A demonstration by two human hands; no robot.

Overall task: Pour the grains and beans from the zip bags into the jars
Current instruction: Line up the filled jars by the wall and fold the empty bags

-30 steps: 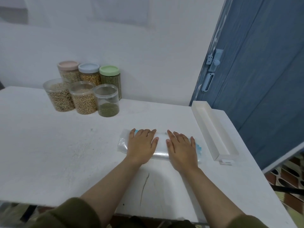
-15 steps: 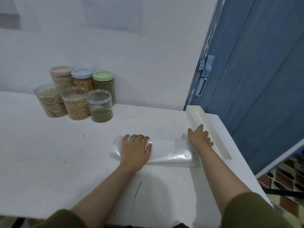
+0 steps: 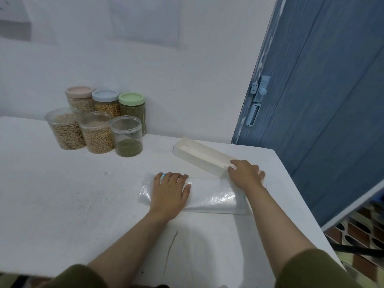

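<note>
left hand (image 3: 169,191) flat, fingers straight, pressing on a stack of clear crinkled zip bags (image 3: 209,196) lying flat on the white matte table (image 3: 62,194). right hand (image 3: 245,173) slightly blurred, fingers curled over the near end of a long cream plastic tray (image 3: 202,155), just beyond the bags. hands apart. jars (image 3: 97,125) well ahead-left of the left hand: three open clear cylinders with tan grains, beans and green beans; three lidded behind, pastel caps. blue wooden door (image 3: 322,100) right of the right hand.

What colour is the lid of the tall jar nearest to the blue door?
Light green lid, seen best in the head view.
</note>
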